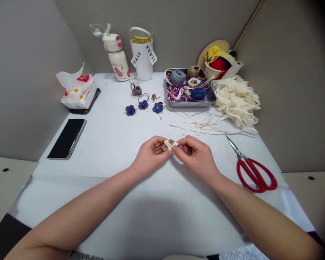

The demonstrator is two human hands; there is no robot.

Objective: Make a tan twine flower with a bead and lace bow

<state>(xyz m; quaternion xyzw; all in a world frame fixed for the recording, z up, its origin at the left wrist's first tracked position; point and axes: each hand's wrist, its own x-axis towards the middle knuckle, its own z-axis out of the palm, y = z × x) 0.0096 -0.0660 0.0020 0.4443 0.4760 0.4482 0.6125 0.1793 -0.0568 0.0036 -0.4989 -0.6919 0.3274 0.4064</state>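
Note:
My left hand (151,153) and my right hand (195,153) meet at the middle of the white table (111,144). Together they pinch a small beige and cream lace piece (169,144) between their fingertips, just above the tabletop. Both hands have curled fingers. Strips of cream lace trim (211,129) lie on the table just beyond my right hand. Three blue fabric flowers (143,107) with red centres sit farther back, in front of a small grey hair tie (137,90).
Red-handled scissors (253,169) lie at the right. A metal tray (189,104) holds yarn balls and beads, with a heap of cream lace (237,99) beside it. A black phone (67,138), a tissue pack (77,92), a bottle (116,57) and a white jug (142,54) stand left and back.

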